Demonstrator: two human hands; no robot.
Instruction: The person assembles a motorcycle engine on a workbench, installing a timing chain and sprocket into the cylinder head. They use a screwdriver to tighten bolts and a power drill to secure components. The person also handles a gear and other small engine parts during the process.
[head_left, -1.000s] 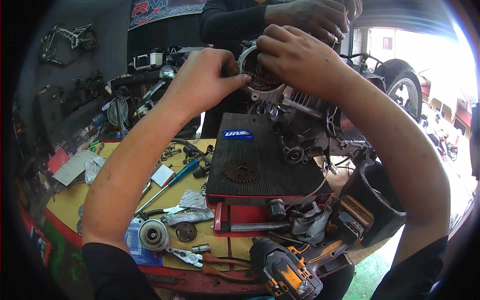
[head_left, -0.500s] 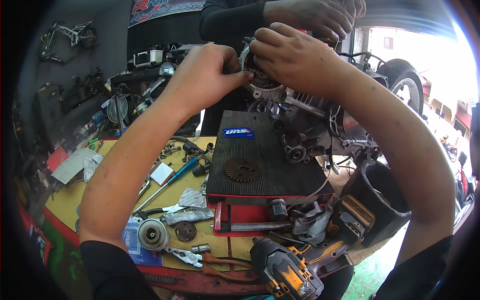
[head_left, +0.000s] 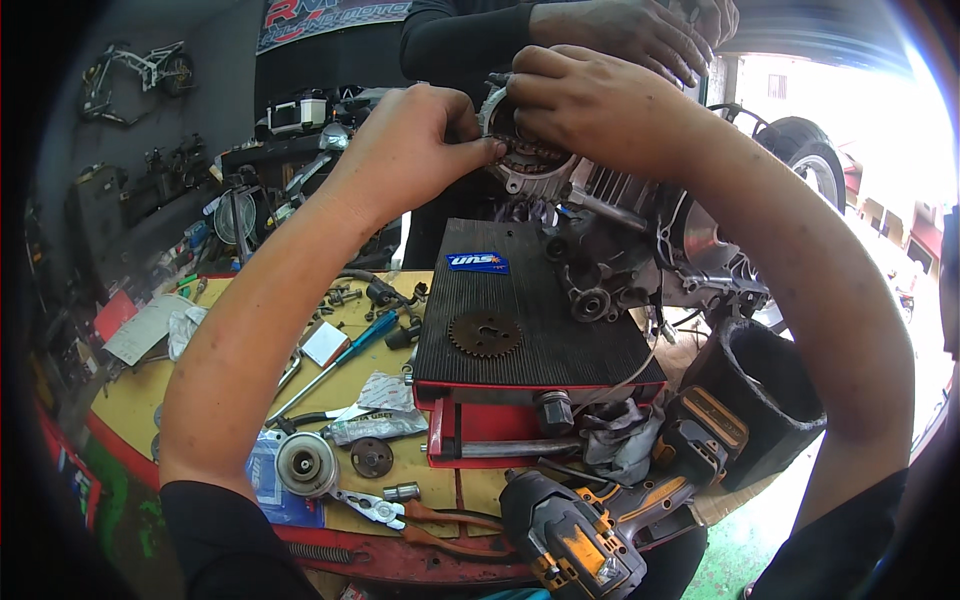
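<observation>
Left hand [head_left: 422,142] and right hand [head_left: 590,112] curl, grips hidden, at a round silver-metal housing [head_left: 535,186]: adjustment, we judge, next needing steady alignment.

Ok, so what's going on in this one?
A person has both hands at an engine's open round housing: the left hand has its thumb by the rim, and the right hand has its fingers at the opening, where a chain shows. Any grip is hidden. A toothed sprocket lies on the black ribbed platform below. Another person's hand is just behind.
</observation>
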